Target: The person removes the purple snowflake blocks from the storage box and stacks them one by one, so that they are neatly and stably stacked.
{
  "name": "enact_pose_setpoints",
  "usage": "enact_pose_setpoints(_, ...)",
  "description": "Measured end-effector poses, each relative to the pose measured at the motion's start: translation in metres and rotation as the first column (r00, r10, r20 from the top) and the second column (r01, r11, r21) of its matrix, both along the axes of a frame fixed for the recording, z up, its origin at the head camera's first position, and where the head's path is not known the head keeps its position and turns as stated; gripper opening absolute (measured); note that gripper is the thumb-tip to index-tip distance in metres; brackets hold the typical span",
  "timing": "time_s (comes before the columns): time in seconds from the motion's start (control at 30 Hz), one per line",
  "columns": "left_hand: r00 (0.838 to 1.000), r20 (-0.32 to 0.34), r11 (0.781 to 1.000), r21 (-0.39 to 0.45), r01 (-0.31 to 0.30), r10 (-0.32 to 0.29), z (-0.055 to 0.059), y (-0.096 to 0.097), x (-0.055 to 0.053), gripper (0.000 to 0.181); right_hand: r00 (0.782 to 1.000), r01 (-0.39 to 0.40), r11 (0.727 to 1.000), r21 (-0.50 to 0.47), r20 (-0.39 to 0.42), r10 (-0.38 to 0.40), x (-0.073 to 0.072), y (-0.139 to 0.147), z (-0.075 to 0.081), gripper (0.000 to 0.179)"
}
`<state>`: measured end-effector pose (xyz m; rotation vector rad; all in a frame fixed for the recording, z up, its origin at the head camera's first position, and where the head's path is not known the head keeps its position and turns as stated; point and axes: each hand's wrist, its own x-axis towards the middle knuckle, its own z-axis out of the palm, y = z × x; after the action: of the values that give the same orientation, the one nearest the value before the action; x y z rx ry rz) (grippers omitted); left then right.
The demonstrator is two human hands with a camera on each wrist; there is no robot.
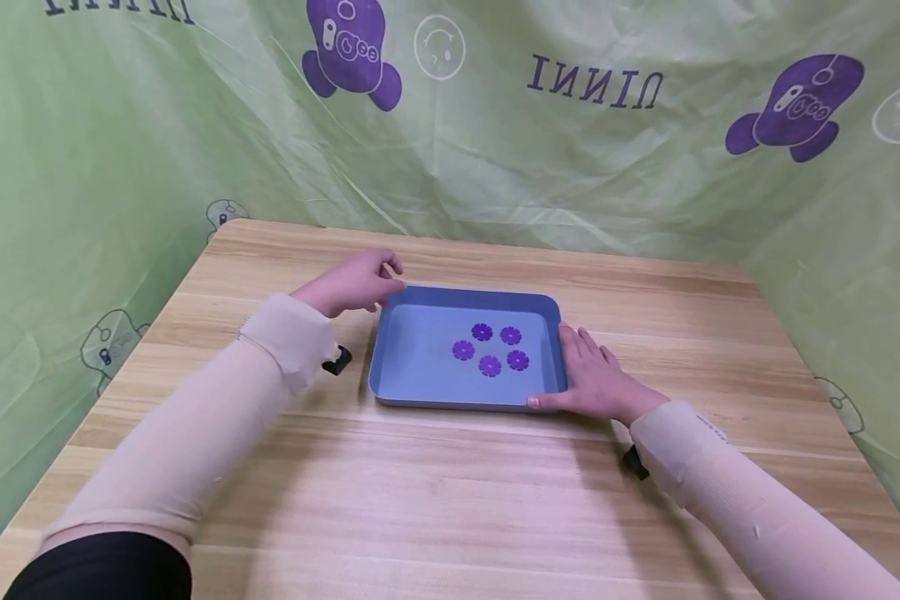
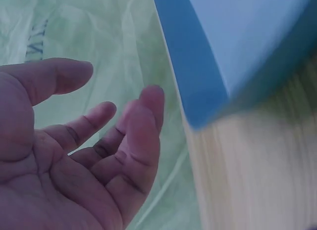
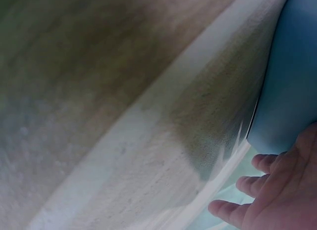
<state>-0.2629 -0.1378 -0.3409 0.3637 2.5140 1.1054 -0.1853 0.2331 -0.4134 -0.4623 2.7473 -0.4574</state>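
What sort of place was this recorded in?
Probably a staged recording space: printed green sheeting hangs behind and on both sides of a wood-grain table, where a blue tray holds five purple discs.

Wrinkled green sheeting (image 1: 487,179), purple figures (image 1: 350,46), lettering (image 1: 596,83), behind and beside wood-grain table (image 1: 435,500).

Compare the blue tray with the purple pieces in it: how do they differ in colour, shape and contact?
Colour: the tray is blue; the pieces are purple.
Shape: the tray is a rounded rectangle with raised sides; the pieces are round with notched edges.
Contact: the right hand touches the tray; neither hand touches the pieces.
Shared: both lie flat.
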Motion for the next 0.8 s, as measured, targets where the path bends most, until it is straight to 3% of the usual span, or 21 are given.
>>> enact_pose_setpoints(0.17, 0.998, 0.059, 0.996, 0.085, 0.004, -0.009, 0.001, 0.024, 0.002, 0.029, 1.000, 0.006, 1.000, -0.002, 0.005, -0.006, 0.000, -0.001, 0.000, 0.137)
enact_pose_setpoints(0.3, 0.997, 0.072, 0.995, 0.093, 0.031, -0.037, -0.003, 0.042, 0.002, 0.026, 1.000, 0.007, 1.000, -0.004, 0.000, -0.007, 0.000, -0.001, 0.000, 0.136)
enact_pose_setpoints(0.5, 0.988, 0.112, 0.994, -0.002, 0.106, -0.105, -0.016, 0.065, 0.005, 0.022, 1.000, 0.007, 1.000, -0.009, -0.003, -0.007, 0.000, 0.000, 0.001, 0.136)
enact_pose_setpoints(0.8, 0.978, 0.138, 0.977, -0.125, 0.174, -0.157, -0.034, 0.085, 0.004, 0.018, 1.000, 0.010, 1.000, -0.014, 0.009, -0.010, 0.000, 0.001, 0.001, 0.136)
